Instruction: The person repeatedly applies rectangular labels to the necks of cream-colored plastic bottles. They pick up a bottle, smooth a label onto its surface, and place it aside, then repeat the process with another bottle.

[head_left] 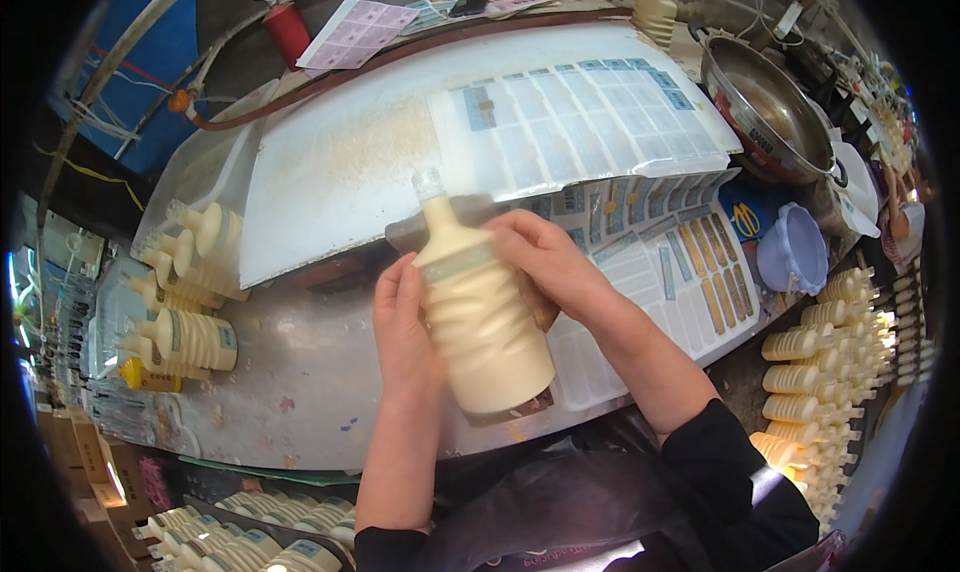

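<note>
A cream-coloured bottle (485, 322) with spiral ridges and a clear neck stands tilted in front of me, its neck pointing away. A greyish band runs round its shoulder. My left hand (402, 317) grips its left side, with the thumb and fingers near the band. On the other side my right hand (545, 257) holds the shoulder, fingertips pressed at the band's right end. Just right of it lies a sheet of labels (690, 257), with blue and gold strips on white backing. Whether either hand also pinches a label is too blurred to make out.
Several similar bottles (195, 342) stand at the left of the metal table (310, 402). A white board (340, 152) carries another label sheet (590, 122). At right are a steel pan (770, 107), a lilac bucket (792, 250) and rows of bottles (800, 377). More bottles (250, 532) fill the lower left.
</note>
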### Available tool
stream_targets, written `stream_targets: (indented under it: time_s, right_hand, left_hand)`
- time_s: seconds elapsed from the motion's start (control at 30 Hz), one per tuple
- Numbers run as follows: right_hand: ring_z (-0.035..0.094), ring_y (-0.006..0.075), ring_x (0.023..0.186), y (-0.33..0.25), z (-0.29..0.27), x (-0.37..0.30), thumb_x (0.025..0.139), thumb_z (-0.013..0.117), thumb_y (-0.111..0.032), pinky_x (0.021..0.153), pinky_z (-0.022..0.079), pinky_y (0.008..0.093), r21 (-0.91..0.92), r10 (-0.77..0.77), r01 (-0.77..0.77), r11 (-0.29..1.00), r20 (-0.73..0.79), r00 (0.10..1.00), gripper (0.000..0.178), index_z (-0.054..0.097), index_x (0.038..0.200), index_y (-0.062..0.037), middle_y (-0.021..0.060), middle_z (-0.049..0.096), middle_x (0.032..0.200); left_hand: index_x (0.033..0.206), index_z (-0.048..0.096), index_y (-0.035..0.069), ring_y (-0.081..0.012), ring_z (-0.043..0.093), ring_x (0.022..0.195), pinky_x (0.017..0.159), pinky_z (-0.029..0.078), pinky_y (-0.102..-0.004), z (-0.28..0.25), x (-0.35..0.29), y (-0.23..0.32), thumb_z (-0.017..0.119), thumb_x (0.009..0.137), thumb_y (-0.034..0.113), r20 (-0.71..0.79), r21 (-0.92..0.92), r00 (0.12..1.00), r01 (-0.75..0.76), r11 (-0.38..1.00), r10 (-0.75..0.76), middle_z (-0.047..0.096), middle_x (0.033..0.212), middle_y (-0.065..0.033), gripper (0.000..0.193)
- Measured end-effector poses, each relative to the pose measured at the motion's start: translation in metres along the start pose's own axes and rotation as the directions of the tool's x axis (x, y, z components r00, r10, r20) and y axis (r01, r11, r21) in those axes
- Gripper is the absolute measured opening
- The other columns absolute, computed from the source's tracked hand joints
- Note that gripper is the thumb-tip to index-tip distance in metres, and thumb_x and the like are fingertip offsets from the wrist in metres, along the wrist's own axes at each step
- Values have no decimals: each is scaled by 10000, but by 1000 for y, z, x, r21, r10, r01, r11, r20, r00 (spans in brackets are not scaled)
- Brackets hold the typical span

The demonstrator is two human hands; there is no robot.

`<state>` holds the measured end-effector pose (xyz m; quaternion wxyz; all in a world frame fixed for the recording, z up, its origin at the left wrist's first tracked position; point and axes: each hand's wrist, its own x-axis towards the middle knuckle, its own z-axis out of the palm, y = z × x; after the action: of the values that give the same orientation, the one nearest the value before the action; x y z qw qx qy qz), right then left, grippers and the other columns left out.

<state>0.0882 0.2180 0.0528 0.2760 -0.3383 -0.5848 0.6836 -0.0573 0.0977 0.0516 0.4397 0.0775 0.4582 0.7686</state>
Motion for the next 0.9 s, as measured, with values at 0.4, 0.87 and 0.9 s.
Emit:
stream_targets:
  time_s: [0.4,0.87,0.9]
  right_hand:
    - [630,64,834,-6,5,0,1015,658,-253,723,511,230,-112,46,-48,993,-19,999,294,630,1190,-19,36,700,946]
    - [613,84,882,-9,5,-4,1005,647,-257,808,511,267,-92,22,-25,995,-34,999,278,660,1152,-22,36,701,1007]
    - [608,87,893,-3,-2,-2,1003,638,-251,826,510,274,-90,-6,3,996,-39,999,269,671,1143,-24,33,701,1023]
  left_hand:
    - [1235,574,48,-192,674,1040,915,597,-354,-5,3,-6,625,1047,193,2,103,999,-42,994,42,666,1170,-101,242]
    - [1262,568,68,-165,647,1041,901,576,-341,-10,8,-9,618,1056,214,28,121,999,-47,992,44,661,1158,-73,258]
    - [1282,564,70,-167,638,1056,906,570,-344,-12,9,-10,603,1065,230,40,126,998,-48,991,44,656,1161,-72,272]
